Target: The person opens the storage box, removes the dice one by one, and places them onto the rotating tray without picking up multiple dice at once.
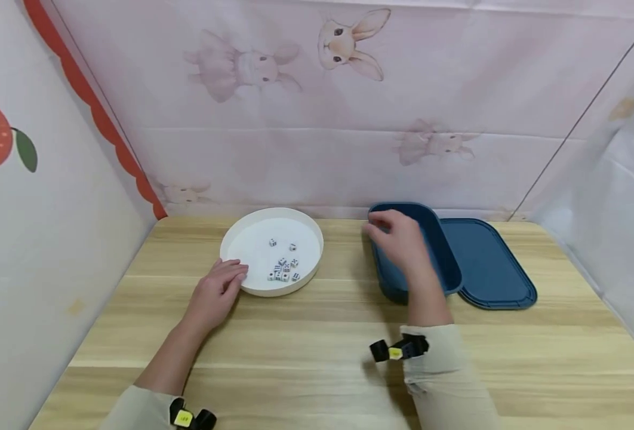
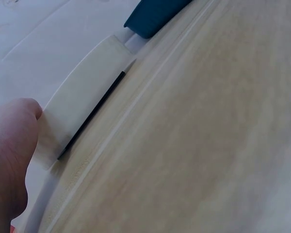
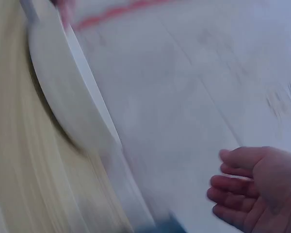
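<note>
A round white tray (image 1: 252,233) sits on the left half of the table, with several small white dice (image 1: 282,270) in it, most bunched toward its near side. My left hand (image 1: 216,292) rests at the tray's near left rim, fingers lying over the edge; in the left wrist view the thumb is by the tray's outer wall (image 2: 87,87). My right hand (image 1: 400,242) is above a dark blue rectangular box (image 1: 448,263), its fingers loosely bent. In the right wrist view no object shows in the right hand (image 3: 254,187).
A flat blue lid (image 1: 489,263) lies on the wooden table (image 1: 317,358), to the right of the box and close against it. Behind the table hangs a pink cloth (image 1: 306,161) with rabbit prints, and pale cloths (image 1: 37,251) flank both sides.
</note>
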A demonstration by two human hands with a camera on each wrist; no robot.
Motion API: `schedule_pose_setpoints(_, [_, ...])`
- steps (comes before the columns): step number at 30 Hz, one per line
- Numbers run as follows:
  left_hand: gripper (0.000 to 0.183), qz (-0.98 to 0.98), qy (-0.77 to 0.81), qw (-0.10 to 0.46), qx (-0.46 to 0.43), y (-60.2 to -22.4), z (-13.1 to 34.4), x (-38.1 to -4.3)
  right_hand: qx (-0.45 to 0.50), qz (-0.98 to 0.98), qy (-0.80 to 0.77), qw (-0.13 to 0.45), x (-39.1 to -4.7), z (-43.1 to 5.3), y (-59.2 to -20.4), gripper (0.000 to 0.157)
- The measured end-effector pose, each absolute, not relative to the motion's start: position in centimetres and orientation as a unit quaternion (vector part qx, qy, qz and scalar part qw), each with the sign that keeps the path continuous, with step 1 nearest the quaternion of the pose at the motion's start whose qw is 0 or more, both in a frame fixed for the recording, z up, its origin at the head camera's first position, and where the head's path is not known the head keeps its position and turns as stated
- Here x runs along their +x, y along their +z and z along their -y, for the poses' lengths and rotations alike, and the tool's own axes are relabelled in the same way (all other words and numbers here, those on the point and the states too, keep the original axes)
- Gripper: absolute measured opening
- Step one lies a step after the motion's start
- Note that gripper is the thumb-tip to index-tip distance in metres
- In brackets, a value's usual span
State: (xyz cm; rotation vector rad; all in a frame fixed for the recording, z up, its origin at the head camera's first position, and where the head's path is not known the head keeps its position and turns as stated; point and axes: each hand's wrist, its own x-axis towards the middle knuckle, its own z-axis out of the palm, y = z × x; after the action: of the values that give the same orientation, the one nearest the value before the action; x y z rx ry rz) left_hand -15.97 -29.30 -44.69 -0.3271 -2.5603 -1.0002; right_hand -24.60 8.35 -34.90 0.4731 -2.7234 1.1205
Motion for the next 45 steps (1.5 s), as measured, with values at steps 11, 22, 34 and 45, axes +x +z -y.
schedule_pose_setpoints(11, [0.024, 0.912, -0.351, 0.186, -0.104, -44.8, 29.9, -15.7, 0.104, 0.954, 0.251, -0.123, -26.5, -15.0, -38.4, 0.046])
schedule_pose_setpoints(22, [0.024, 0.91, -0.35, 0.185, -0.126, -44.8, 29.5, -16.1, 0.077, 0.961, 0.232, -0.128, -26.5, -15.2, -39.7, 0.026])
schedule_pose_setpoints(34, [0.027, 0.917, -0.344, 0.165, -0.111, -44.3, 29.6, -15.9, 0.147, 0.928, 0.333, 0.077, -24.2, -12.4, -35.1, 0.031])
schedule_pose_setpoints(45, [0.027, 0.919, -0.344, 0.161, -0.104, -44.5, 30.0, -15.6, 0.219, 0.867, 0.434, 0.115, -22.3, -2.8, -33.5, 0.024])
